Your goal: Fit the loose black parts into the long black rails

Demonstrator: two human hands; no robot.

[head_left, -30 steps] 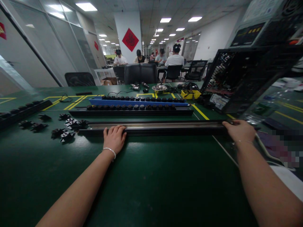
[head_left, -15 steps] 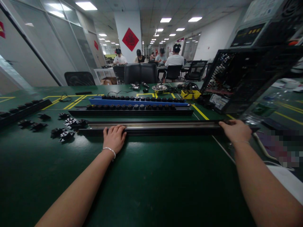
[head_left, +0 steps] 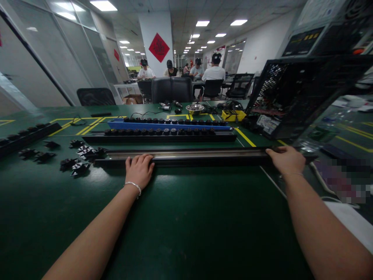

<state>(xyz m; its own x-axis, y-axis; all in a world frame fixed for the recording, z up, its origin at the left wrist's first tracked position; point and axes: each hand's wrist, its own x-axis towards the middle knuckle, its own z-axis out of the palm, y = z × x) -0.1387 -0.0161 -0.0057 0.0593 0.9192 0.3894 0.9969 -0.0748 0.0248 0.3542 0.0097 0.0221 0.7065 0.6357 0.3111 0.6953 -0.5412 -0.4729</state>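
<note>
A long black rail with a pale metallic channel lies crosswise on the green table in front of me. My left hand grips its near wall left of the middle, fingers curled over the top edge. Near the rail's right end, my right hand is closed, thumb and fingers pinched at the channel. A small dark bit shows by these fingertips; what it is I cannot make out. Several loose black-and-silver star-shaped parts are scattered by the rail's left end.
Behind it lie a second black rail and a blue rail, each carrying a row of black parts. Another loaded rail is at far left. A metal bowl, yellow bin and open computer case stand farther back.
My right hand has slid slightly left along the rail. The left hand keeps its place on the rail, and the view has shifted a little.
</note>
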